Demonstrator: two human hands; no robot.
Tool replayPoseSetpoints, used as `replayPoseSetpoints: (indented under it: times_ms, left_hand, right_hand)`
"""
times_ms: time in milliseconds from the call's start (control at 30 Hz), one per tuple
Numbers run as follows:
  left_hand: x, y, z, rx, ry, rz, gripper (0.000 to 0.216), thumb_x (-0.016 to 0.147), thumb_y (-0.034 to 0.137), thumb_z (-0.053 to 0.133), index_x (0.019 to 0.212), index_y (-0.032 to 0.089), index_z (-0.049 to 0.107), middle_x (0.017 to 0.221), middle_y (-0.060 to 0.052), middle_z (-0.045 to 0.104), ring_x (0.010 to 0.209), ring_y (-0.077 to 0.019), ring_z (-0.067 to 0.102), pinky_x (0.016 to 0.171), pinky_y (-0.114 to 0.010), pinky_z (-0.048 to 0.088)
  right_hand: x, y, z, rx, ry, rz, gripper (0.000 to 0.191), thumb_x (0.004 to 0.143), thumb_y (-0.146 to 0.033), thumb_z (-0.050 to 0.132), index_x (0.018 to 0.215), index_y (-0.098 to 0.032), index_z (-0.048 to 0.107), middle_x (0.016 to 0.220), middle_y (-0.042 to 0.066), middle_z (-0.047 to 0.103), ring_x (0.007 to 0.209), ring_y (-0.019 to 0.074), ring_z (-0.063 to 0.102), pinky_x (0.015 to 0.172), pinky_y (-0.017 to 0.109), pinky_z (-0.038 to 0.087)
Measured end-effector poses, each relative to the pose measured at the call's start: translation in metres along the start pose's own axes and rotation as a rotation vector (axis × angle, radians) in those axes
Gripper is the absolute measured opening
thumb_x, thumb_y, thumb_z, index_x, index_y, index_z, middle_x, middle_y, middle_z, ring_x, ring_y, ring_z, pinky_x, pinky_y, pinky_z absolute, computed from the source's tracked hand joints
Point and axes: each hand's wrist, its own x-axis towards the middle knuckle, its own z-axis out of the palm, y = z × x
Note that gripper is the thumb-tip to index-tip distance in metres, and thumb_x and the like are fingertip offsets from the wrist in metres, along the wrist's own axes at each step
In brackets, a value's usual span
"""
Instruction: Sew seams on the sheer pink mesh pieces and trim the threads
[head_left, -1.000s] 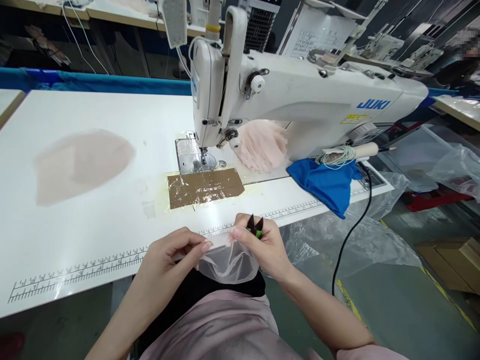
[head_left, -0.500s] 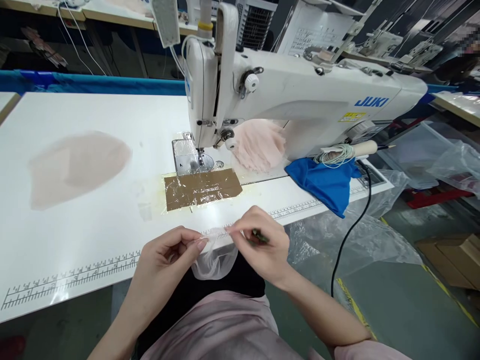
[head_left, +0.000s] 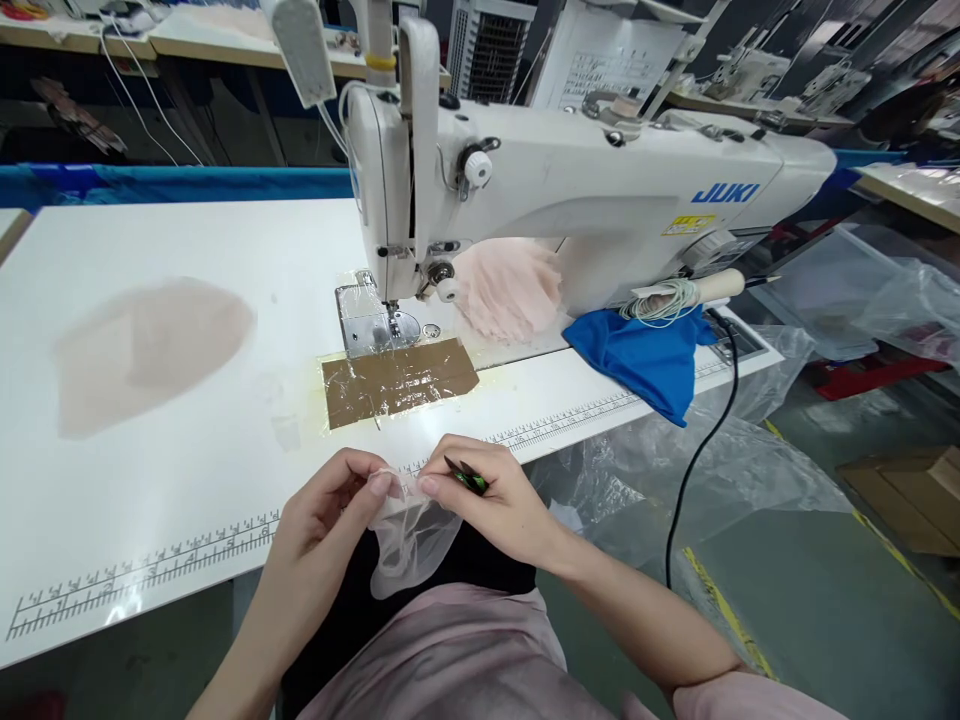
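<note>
A small piece of sheer pale fabric [head_left: 411, 548] hangs over my lap at the table's front edge. My left hand [head_left: 330, 515] pinches its upper edge between thumb and forefinger. Close beside it, my right hand [head_left: 491, 500] pinches the same edge and also keeps a pair of dark green thread snips [head_left: 466, 476] tucked in its fingers, blades pointing up and left. Behind the hands stands a white sewing machine [head_left: 585, 185], its needle area over the metal plate [head_left: 375, 332].
On the left of the white table [head_left: 187, 480] lies a flat sheer pink fabric piece [head_left: 154, 350]. A pile of pink pieces [head_left: 510, 290] sits under the machine arm. Blue cloth [head_left: 637, 355] and a cord-wrapped handle [head_left: 716, 288] lie right; a black cable [head_left: 701, 455] hangs beside the table.
Both hands have shifted slightly left and down, closer together. My right hand has turned, so the snips show more clearly. The sheer fabric hangs lower, and the camera view has shifted a little.
</note>
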Motion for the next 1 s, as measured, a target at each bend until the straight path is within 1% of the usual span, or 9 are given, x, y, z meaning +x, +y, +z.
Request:
replayPoseSetpoints:
  times_ms: [167,233,333,400,467,500,667,800,1000]
  left_hand:
    - [-0.002,0.003,0.002,0.037,-0.004,-0.009,0.031,0.078,0.049,0.067,0.076,0.019,0.064,0.073,-0.001,0.06,0.068,-0.0146,0.054,0.061,-0.023,0.045]
    - [-0.002,0.001,0.002,0.037,-0.011,-0.025,0.03,0.076,0.049,0.07,0.075,0.019,0.067,0.07,-0.001,0.06,0.065,-0.0137,0.052,0.059,-0.023,0.044]
    - [-0.001,0.0,0.002,0.015,0.018,-0.044,0.031,0.076,0.049,0.07,0.073,0.019,0.067,0.066,0.0,0.06,0.06,-0.0118,0.05,0.055,-0.023,0.041]
    - [0.0,0.0,0.002,0.001,0.035,-0.052,0.031,0.077,0.049,0.07,0.072,0.019,0.066,0.065,0.0,0.059,0.058,-0.0114,0.049,0.053,-0.022,0.041]
    - [0.0,0.001,0.003,-0.004,0.034,-0.057,0.031,0.077,0.049,0.07,0.071,0.018,0.066,0.064,0.0,0.059,0.058,-0.0115,0.049,0.053,-0.023,0.041]
    - [0.0,0.002,0.003,-0.006,0.031,-0.058,0.03,0.077,0.048,0.071,0.071,0.019,0.067,0.064,0.0,0.059,0.058,-0.0116,0.049,0.054,-0.022,0.041]
    - [-0.002,0.004,0.006,-0.053,0.032,-0.079,0.028,0.076,0.047,0.073,0.073,0.019,0.069,0.066,0.001,0.062,0.062,-0.0111,0.05,0.057,-0.021,0.042]
    - [-0.004,0.003,0.006,-0.055,0.021,-0.128,0.031,0.074,0.05,0.073,0.078,0.019,0.071,0.071,-0.001,0.064,0.062,-0.011,0.049,0.056,-0.021,0.041]
    - [-0.005,0.004,0.006,-0.029,0.016,-0.104,0.03,0.076,0.048,0.071,0.077,0.018,0.07,0.063,0.001,0.055,0.057,-0.0089,0.041,0.05,-0.019,0.035]
  right_hand:
    - [0.003,-0.002,0.001,-0.021,-0.034,0.039,0.031,0.094,-0.032,0.054,0.067,-0.017,0.054,0.068,-0.002,0.049,0.065,0.0102,0.048,0.061,0.023,0.039]
    - [0.003,-0.003,0.003,-0.027,-0.017,0.03,0.026,0.094,-0.03,0.055,0.072,-0.018,0.056,0.071,-0.001,0.051,0.066,0.0103,0.049,0.062,0.023,0.04]
    - [-0.001,-0.002,0.005,-0.078,0.179,-0.078,0.005,0.09,-0.024,0.06,0.09,-0.019,0.062,0.08,0.0,0.056,0.06,0.0087,0.046,0.054,0.022,0.039]
    - [-0.004,0.0,0.006,-0.139,0.284,-0.232,0.008,0.087,-0.019,0.062,0.094,-0.02,0.063,0.082,0.001,0.058,0.056,0.008,0.043,0.049,0.022,0.038]
    - [-0.007,0.003,0.007,-0.176,0.262,-0.342,0.009,0.086,-0.015,0.063,0.093,-0.019,0.066,0.081,0.003,0.058,0.057,0.0085,0.045,0.049,0.023,0.04]
    - [-0.008,0.004,0.007,-0.178,0.231,-0.354,0.01,0.086,-0.015,0.063,0.094,-0.019,0.067,0.082,0.003,0.059,0.059,0.009,0.048,0.051,0.023,0.042]
    - [-0.007,0.008,0.008,-0.157,0.216,-0.282,0.012,0.086,-0.017,0.065,0.098,-0.017,0.069,0.085,0.005,0.06,0.069,0.0111,0.056,0.059,0.024,0.048]
    - [-0.007,0.005,0.007,-0.181,0.156,-0.289,0.012,0.09,-0.014,0.059,0.096,-0.016,0.07,0.083,0.005,0.061,0.069,0.0109,0.058,0.06,0.023,0.048]
    - [-0.006,0.006,0.003,-0.204,0.138,-0.3,0.009,0.092,-0.014,0.057,0.093,-0.017,0.066,0.082,0.004,0.06,0.071,0.0115,0.056,0.059,0.023,0.045]
